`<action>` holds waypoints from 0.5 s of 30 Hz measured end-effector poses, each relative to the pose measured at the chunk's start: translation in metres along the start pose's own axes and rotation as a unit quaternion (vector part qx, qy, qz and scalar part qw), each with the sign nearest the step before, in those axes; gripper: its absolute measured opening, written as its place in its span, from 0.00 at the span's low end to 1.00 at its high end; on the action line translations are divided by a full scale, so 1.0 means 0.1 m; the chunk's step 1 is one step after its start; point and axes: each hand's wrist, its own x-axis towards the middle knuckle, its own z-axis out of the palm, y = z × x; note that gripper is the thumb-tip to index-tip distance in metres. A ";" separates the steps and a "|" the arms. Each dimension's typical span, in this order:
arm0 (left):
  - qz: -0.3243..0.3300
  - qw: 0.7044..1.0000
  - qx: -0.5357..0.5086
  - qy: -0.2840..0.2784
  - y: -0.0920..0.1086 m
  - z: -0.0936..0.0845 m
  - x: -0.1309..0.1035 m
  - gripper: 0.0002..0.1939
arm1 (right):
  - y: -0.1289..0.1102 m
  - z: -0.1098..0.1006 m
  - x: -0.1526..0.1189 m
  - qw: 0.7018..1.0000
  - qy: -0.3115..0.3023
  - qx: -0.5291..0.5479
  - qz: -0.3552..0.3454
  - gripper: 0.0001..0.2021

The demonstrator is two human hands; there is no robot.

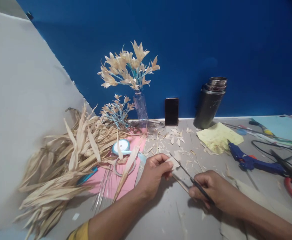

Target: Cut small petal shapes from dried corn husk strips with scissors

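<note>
The coming move turns on how the pale husk piece (175, 163) sits against the scissors (193, 180): it juts rightward from the fingertips of the left hand (158, 170), and a blade slants past its far right edge. The left fingers are drawn together in a narrow pinch on that piece, so this hand is the nearer one; the right hand (208, 190) has its fingers wrapped around the scissors' dark handles and reaches the piece only through the blade. The scissors' long axis runs from the right fingers forward and leftward, its tip pointing beyond the left fingertips. Blade and husk overlap in view, but whether they touch I cannot tell. Below the pinch a thin strip slopes toward the right fingers, too blurred to call second blade or stem. Husk scraps (178, 136) lie on the tabletop (164, 213) beyond the left fingers; the blue glue gun (257, 164) lies to the right of the right fingers.
</note>
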 end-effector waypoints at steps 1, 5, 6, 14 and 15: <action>0.000 1.000 0.008 0.003 0.00 -0.01 0.00 0.09 | 0.00 -0.01 0.00 1.000 0.001 -0.006 0.000 0.17; 0.010 0.999 0.038 0.017 -0.03 -0.05 0.03 0.10 | 0.02 -0.08 0.04 0.999 0.045 0.004 -0.015 0.17; 0.008 0.999 0.037 0.012 -0.04 -0.04 0.03 0.09 | 0.03 -0.09 0.05 0.997 0.067 0.029 -0.024 0.15; -0.074 0.994 -0.023 -0.076 -0.14 0.12 -0.05 0.17 | 0.05 -0.09 0.07 0.976 0.098 0.185 -0.051 0.18; -0.079 0.993 -0.027 -0.086 -0.15 0.13 -0.05 0.18 | 0.04 -0.09 0.06 0.977 0.105 0.177 -0.052 0.16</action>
